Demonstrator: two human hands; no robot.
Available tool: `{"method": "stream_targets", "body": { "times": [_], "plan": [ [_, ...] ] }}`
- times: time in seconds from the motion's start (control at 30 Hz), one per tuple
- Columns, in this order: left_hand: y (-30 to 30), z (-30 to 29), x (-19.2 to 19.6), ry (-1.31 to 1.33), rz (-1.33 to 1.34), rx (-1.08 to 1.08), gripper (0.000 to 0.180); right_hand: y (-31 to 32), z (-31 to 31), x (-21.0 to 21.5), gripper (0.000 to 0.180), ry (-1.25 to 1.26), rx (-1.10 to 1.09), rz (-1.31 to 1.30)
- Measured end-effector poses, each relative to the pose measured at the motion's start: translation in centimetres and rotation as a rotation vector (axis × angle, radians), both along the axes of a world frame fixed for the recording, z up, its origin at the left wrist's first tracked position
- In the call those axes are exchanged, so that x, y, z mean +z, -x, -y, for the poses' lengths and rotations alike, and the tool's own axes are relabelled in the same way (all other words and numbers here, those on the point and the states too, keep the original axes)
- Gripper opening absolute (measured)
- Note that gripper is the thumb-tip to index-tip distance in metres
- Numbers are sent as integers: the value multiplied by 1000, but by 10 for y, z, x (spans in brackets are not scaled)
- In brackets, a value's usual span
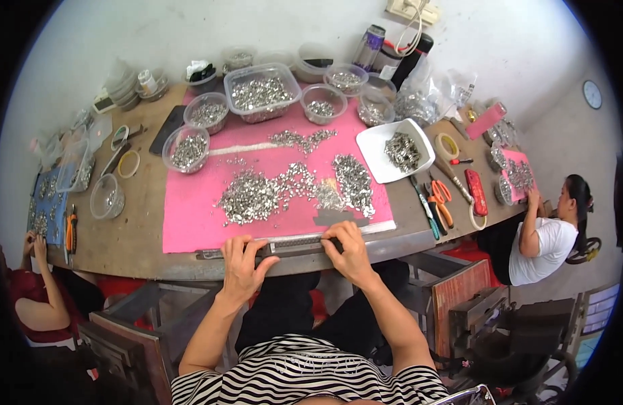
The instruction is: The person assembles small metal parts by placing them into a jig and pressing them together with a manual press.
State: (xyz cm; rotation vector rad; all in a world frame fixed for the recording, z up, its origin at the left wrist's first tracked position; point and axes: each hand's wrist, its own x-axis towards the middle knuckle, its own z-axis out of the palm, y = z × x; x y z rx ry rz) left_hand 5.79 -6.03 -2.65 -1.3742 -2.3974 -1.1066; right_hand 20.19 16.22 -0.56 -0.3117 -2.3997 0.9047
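A long dark metal strip (294, 246) with a patterned top lies along the front edge of the table. At its left part, my left hand (242, 264) has its thumb apart from its bent fingers, whose tips touch the strip. My right hand (350, 251) curls its fingers and thumb around the strip's right end; the fingertips are partly hidden. Just beyond, on a pink mat (183, 216), are a large heap of small shiny metal pieces (250, 197), a second heap (354, 183) and a small grey flat piece (333, 217).
Clear tubs (261, 94) of metal parts line the back. A white tray (375, 152) stands right, near pliers (438, 202), a red case (474, 192) and a hammer (453, 177). Tape rolls (129, 164) lie left. A person (544, 233) works at right, another (41, 297) at left.
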Motion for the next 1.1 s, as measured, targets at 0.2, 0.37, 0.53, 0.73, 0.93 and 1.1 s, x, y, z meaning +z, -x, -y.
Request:
{"method": "stream_targets", "body": {
  "times": [0.2, 0.37, 0.53, 0.73, 0.93, 1.1],
  "plan": [
    [23, -38, 34, -44, -72, -163, 36, 9, -34, 13, 8, -79, -8, -88],
    [64, -139, 24, -20, -130, -362, 28, 56, -88, 9, 7, -377, -214, -25],
    [79, -211, 12, 177, -164, -398, 43, 78, -102, -15, 16, -502, -335, 94],
    [83, -202, 19, 312, -37, -511, 37, 68, -106, -12, 18, -443, -241, 97],
    [95, -208, 14, -2, 27, -352, 17, 64, -107, -5, 13, -415, -212, 69],
    [92, -216, 15, -2, -6, -310, 8, 62, -108, -6, 13, -372, -219, 33]
  ]
}}
